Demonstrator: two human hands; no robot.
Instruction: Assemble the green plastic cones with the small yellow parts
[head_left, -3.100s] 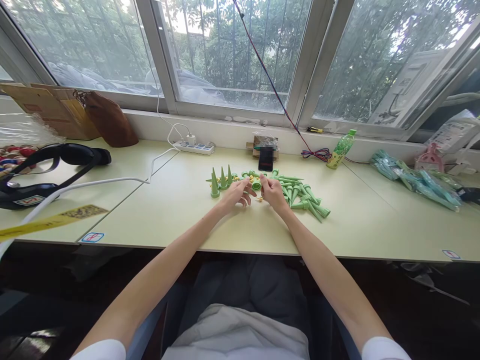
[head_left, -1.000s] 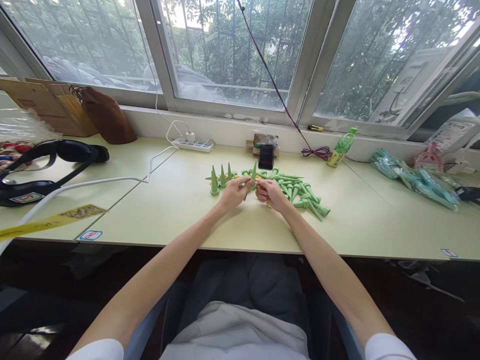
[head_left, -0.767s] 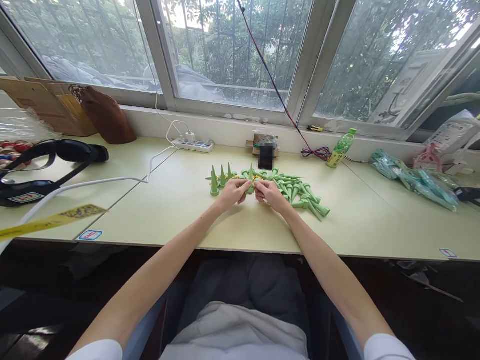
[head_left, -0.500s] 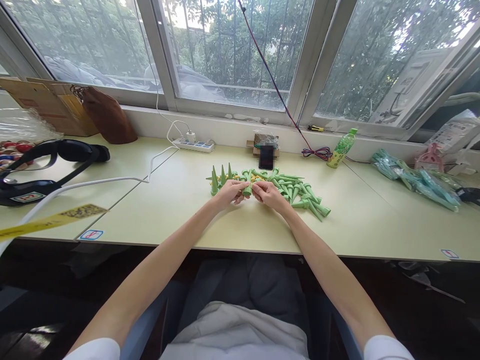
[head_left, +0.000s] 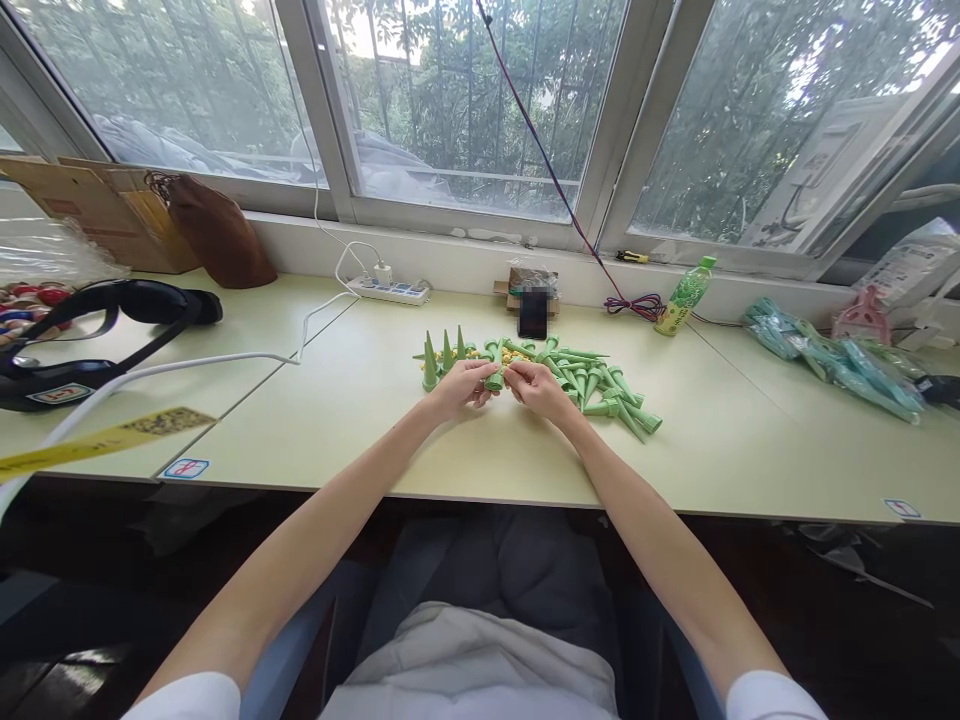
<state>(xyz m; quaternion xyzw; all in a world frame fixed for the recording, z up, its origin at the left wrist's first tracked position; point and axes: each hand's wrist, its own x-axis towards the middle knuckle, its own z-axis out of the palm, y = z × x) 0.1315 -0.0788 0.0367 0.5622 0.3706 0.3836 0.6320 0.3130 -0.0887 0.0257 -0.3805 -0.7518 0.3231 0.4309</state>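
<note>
My left hand is closed around a green plastic watering spike, its wide ribbed end turned toward me. Against the side of that end, my right hand is pinched; whatever its fingertips hold is hidden. Just beyond my left hand, several green spikes stand upright on their wide ends. A loose pile of green spikes lies behind and to the right of my right hand. Small yellow pieces show behind my hands, partly covered by them.
A dark phone leans on a small box at the back. Beyond the pile stand a green bottle and a coiled cord. Left are a power strip, a white cable and a black headset. Plastic bags lie right.
The view has shifted very slightly. Both hands stay together at the same green watering spike, with no clear movement of the piles.
</note>
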